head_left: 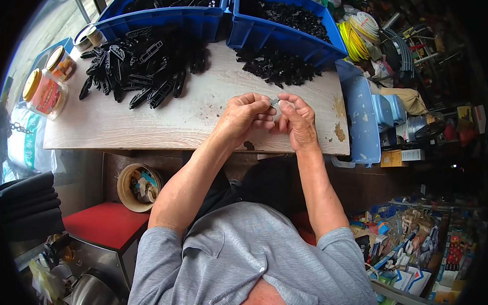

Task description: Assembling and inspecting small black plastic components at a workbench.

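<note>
Over the front part of the pale wooden tabletop (167,120), my left hand (243,116) and my right hand (298,121) meet. A small dark grey piece (274,102) is pinched between the thumb and fingertips of both hands; its exact kind is too small to make out. Beyond my hands lies a heap of small black plastic parts (276,66). To the left of that spreads a bigger pile of long black plastic parts (149,64), some with slotted frames.
Two blue bins (159,23) (283,33) filled with black parts stand at the table's back. Jars with yellow lids (46,95) sit at the left edge. A translucent blue tub (362,116) stands right of the table. A waste bucket (128,190) is below, beside a red-topped cabinet (104,224).
</note>
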The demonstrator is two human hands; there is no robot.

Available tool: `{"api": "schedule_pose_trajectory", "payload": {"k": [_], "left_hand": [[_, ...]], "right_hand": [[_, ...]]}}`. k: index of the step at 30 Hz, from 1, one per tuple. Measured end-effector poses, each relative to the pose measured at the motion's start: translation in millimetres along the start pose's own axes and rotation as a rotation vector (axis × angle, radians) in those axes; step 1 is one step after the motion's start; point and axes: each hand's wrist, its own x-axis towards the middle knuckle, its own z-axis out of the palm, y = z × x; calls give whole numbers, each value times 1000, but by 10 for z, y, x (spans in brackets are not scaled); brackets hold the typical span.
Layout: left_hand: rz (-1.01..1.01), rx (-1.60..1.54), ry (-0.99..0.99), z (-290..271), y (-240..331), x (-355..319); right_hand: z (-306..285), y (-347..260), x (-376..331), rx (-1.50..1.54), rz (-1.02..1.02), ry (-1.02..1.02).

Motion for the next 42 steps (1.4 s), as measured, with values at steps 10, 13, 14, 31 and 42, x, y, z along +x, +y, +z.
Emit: {"api": "schedule_pose_trajectory", "payload": {"k": [10, 13, 14, 31, 42], "left_hand": [[544, 734, 223, -68, -80, -160], [1066, 1474, 727, -424, 208, -343], [1069, 1595, 814, -572, 345, -404], [891, 1769, 564, -833, 365, -458], [840, 1745, 629, -677, 285, -361]], "right_hand": [[-89, 57, 2, -23, 12, -32], [-93, 70, -1, -29, -17, -57], [-83, 78, 7, -15, -16, -51], [-53, 82, 8, 10, -17, 3], [43, 96, 12, 51, -35, 68]]}}
